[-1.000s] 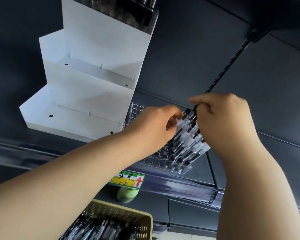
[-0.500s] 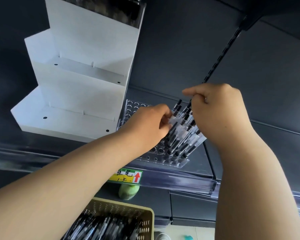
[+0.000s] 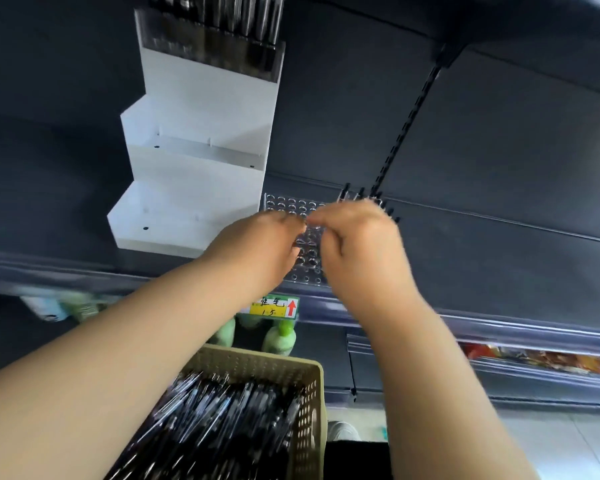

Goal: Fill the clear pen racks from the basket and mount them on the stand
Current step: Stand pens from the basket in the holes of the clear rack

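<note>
A clear pen rack with rows of round holes lies on the dark shelf, to the right of the white stepped stand. Several black-capped pens stand in the rack's right part, mostly hidden behind my right hand. My left hand is beside it over the rack. Both hands have curled fingers, and their fingertips meet on what looks like a clear pen barrel, which is blurred. The stand's top tier holds a filled rack. Below is the beige basket, full of pens.
The stand's two lower tiers show bare white ledges. A price label hangs on the shelf edge, with green bottles on the shelf beneath. A slotted upright strip runs up the back panel.
Both hands have shifted left across the rack and closed together, fingertips now touching. My right hand now covers most of the standing pens. The view has tilted down, so more of the basket shows.
</note>
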### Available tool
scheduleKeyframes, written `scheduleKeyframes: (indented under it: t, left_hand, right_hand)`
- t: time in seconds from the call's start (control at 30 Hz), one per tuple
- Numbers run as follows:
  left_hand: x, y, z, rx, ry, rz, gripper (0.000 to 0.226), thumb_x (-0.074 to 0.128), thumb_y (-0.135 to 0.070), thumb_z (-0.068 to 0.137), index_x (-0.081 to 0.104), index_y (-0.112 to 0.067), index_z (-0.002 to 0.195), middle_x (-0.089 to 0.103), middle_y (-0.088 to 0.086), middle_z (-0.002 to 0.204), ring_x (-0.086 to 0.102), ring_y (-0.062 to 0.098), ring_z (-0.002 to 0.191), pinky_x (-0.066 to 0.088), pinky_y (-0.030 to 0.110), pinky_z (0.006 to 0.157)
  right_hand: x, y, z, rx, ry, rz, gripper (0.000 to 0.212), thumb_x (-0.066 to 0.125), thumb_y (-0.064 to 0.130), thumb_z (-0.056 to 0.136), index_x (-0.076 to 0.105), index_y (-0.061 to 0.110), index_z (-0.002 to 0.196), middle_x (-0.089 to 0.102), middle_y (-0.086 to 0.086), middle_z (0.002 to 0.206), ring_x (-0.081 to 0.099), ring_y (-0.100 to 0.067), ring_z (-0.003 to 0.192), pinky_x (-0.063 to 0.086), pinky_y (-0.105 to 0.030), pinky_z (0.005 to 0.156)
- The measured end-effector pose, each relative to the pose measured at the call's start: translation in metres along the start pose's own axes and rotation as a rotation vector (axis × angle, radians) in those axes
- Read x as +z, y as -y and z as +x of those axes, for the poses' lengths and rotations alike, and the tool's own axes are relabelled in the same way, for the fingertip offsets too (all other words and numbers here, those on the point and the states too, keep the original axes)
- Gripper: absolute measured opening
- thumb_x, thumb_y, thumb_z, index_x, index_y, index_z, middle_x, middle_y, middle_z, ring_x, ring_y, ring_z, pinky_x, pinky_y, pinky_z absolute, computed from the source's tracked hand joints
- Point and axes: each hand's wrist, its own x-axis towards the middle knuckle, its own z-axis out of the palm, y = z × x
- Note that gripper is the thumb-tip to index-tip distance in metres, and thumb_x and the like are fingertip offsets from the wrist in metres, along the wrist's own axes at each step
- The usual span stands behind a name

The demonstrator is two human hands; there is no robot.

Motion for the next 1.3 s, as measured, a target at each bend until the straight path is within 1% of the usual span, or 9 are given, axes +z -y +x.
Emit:
scheduleKeyframes:
  t: [0.1, 0.17, 0.37, 0.43, 0.6, 0.83, 1.0, 1.1, 1.3]
  left_hand:
    - [0.004, 0.012, -0.055, -0.005, 0.035, 0.042, 0.026, 0.05, -0.027, 0.09, 0.055, -0.022, 0.114, 0.061, -0.001, 0.106, 0.057, 0.022, 0.096, 0.049, 0.034, 0.071]
    - [0.014, 0.024, -0.094, -0.072, 0.132, 0.096, 0.03, 0.05, -0.028, 0.09, 0.054, -0.024, 0.119, 0.059, -0.004, 0.111, 0.056, 0.02, 0.101, 0.048, 0.034, 0.075]
    - [0.045, 0.048, -0.184, -0.318, 0.427, 0.108, 0.03, 0.045, -0.023, 0.093, 0.051, -0.022, 0.122, 0.056, -0.001, 0.121, 0.054, 0.022, 0.109, 0.048, 0.035, 0.085]
    - [0.055, 0.051, -0.203, -0.383, 0.484, 0.101, 0.035, 0.044, -0.017, 0.092, 0.049, -0.023, 0.126, 0.054, 0.0, 0.125, 0.053, 0.023, 0.111, 0.047, 0.035, 0.087]
    - [0.072, 0.055, -0.226, -0.545, 0.542, 0.069, 0.043, 0.042, -0.002, 0.09, 0.049, -0.023, 0.127, 0.052, 0.004, 0.126, 0.053, 0.025, 0.112, 0.047, 0.035, 0.091]
    - [0.092, 0.063, -0.213, -0.707, 0.546, 0.119, 0.046, 0.043, 0.006, 0.084, 0.051, -0.015, 0.125, 0.05, 0.006, 0.129, 0.047, 0.025, 0.12, 0.043, 0.034, 0.097]
    - [0.111, 0.071, -0.2, -0.885, 0.47, -0.068, 0.032, 0.035, -0.008, 0.095, 0.051, -0.007, 0.123, 0.051, 0.012, 0.127, 0.049, 0.028, 0.116, 0.04, 0.03, 0.089]
    - [0.116, 0.072, -0.194, -0.988, 0.443, -0.095, 0.033, 0.033, -0.016, 0.096, 0.049, -0.008, 0.124, 0.047, 0.015, 0.131, 0.046, 0.031, 0.12, 0.038, 0.034, 0.095]
    - [0.123, 0.071, -0.203, -0.843, 0.428, 0.055, 0.033, 0.029, -0.009, 0.096, 0.045, -0.007, 0.125, 0.045, 0.016, 0.128, 0.044, 0.031, 0.117, 0.037, 0.037, 0.096]
  right_hand:
    - [0.023, 0.012, -0.04, 0.048, 0.337, 0.002, 0.034, 0.044, -0.001, 0.082, 0.071, 0.005, 0.101, 0.07, -0.012, 0.1, 0.057, -0.031, 0.098, 0.048, -0.042, 0.085]
    - [0.039, 0.019, -0.063, 0.136, 0.507, 0.014, 0.033, 0.044, 0.002, 0.084, 0.07, 0.007, 0.104, 0.067, -0.013, 0.107, 0.056, -0.031, 0.104, 0.048, -0.04, 0.087]
    - [0.085, 0.05, -0.121, 0.258, 0.901, -0.104, 0.032, 0.041, 0.008, 0.088, 0.066, 0.013, 0.107, 0.066, -0.012, 0.106, 0.061, -0.031, 0.094, 0.051, -0.032, 0.076]
    - [0.1, 0.056, -0.142, 0.322, 0.985, -0.108, 0.03, 0.043, 0.007, 0.089, 0.065, 0.01, 0.11, 0.064, -0.013, 0.11, 0.061, -0.032, 0.099, 0.052, -0.036, 0.083]
    - [0.134, 0.072, -0.181, 0.472, 1.078, -0.08, 0.028, 0.043, 0.006, 0.091, 0.06, 0.005, 0.114, 0.059, -0.015, 0.118, 0.057, -0.031, 0.107, 0.049, -0.037, 0.087]
    - [0.165, 0.074, -0.18, 0.591, 1.003, 0.046, 0.041, 0.042, 0.0, 0.09, 0.052, 0.01, 0.128, 0.054, -0.011, 0.127, 0.053, -0.025, 0.116, 0.047, -0.03, 0.095]
    - [0.185, 0.064, -0.171, 0.742, 0.995, 0.058, 0.025, 0.046, 0.009, 0.093, 0.059, 0.001, 0.113, 0.06, -0.014, 0.12, 0.055, -0.027, 0.113, 0.044, -0.028, 0.091]
    - [0.196, 0.061, -0.167, 0.858, 1.0, 0.104, 0.027, 0.048, 0.017, 0.094, 0.059, 0.003, 0.115, 0.06, -0.013, 0.121, 0.056, -0.026, 0.113, 0.044, -0.027, 0.088]
    - [0.208, 0.065, -0.166, 0.992, 1.009, 0.091, 0.031, 0.055, 0.028, 0.09, 0.059, 0.012, 0.116, 0.061, -0.008, 0.121, 0.057, -0.025, 0.112, 0.046, -0.03, 0.088]
